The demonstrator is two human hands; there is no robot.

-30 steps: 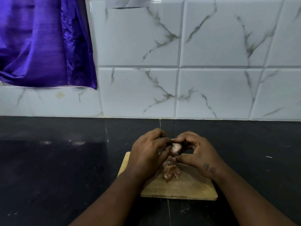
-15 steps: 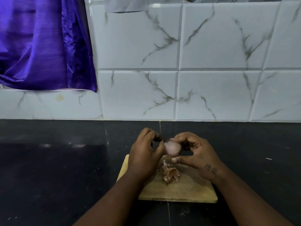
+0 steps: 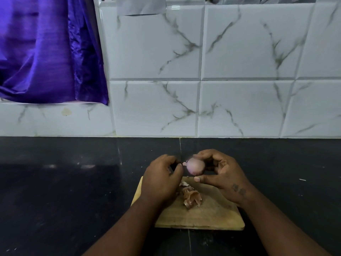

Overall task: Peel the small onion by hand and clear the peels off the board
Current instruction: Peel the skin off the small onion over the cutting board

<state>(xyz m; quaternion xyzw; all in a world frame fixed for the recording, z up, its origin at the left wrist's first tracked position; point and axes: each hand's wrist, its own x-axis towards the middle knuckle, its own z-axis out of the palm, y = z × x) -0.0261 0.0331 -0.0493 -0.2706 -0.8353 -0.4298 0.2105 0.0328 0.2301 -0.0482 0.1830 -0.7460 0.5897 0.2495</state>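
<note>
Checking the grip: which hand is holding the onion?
The right hand pinches the onion between thumb and fingers; the left hand is beside it, apart.

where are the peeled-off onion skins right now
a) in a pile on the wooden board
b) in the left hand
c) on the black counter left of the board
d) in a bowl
a, the onion skins lie in a small heap on the wooden board, below the onion held in the right hand.
</note>
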